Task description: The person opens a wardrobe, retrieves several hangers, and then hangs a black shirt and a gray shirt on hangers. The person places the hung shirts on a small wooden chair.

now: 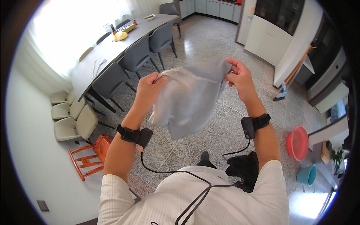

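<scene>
A light grey piece of cloth (188, 98), perhaps a garment, hangs in the air in front of me, stretched between both hands. My left hand (152, 87) pinches its upper left corner between thumb and fingers. At the upper right corner, my right hand (237, 76) grips the edge of the fabric. The lower part drapes freely above the speckled floor (222, 126), with a loose fold at the bottom. Black straps with small devices sit around both my forearms, and a cable runs from each.
A long dining table (92, 67) with grey chairs (112, 81) stands at the left. An orange wooden chair (92, 157) is at the lower left. To the right are a broom (281, 91), a red basin (298, 143) and a blue bucket (307, 175). Black fabric (244, 171) lies near my feet.
</scene>
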The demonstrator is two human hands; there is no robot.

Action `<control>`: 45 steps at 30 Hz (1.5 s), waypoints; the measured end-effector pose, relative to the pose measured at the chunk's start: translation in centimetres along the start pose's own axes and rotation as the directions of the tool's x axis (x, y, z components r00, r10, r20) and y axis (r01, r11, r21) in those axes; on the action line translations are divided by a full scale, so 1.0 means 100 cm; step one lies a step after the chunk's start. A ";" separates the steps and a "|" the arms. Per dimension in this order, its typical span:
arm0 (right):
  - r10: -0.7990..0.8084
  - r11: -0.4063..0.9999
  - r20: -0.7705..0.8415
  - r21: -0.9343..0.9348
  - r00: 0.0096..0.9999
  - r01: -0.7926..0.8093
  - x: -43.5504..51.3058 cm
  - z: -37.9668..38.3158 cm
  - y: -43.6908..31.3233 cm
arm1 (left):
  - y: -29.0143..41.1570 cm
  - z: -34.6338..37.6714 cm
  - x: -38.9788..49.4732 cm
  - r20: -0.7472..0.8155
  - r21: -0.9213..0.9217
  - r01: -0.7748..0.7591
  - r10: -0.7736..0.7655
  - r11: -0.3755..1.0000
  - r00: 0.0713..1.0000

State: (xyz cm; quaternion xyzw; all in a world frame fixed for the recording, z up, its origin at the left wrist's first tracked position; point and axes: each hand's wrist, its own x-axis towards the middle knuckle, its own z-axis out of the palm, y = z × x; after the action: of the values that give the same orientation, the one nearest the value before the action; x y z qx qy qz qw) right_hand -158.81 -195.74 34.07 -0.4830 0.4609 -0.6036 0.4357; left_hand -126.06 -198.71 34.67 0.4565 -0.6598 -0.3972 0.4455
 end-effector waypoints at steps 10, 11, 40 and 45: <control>0.155 0.983 0.249 0.058 0.956 -0.174 0.172 0.065 0.047 | -0.044 -0.078 0.072 -0.223 0.335 0.081 -0.005 0.939 0.975; 0.157 0.973 0.307 0.115 0.939 -0.200 0.184 0.080 0.047 | -0.046 -0.090 0.076 -0.237 0.340 0.106 -0.024 0.934 0.971; -0.060 0.993 0.685 -0.032 0.726 0.111 0.425 0.590 0.133 | -0.211 -0.487 0.122 -0.504 -0.012 0.413 -0.363 0.911 0.784; -0.038 0.974 0.812 0.160 0.583 -0.159 0.499 0.682 0.157 | -0.205 -0.513 0.154 -0.539 0.132 0.457 -0.323 0.880 0.778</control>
State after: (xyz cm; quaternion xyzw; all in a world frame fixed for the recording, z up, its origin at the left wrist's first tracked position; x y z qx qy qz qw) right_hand -98.03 -256.54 35.14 -0.6387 0.1598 -0.3478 0.6674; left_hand -75.09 -224.92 33.76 0.7246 -0.4564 -0.2605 0.4459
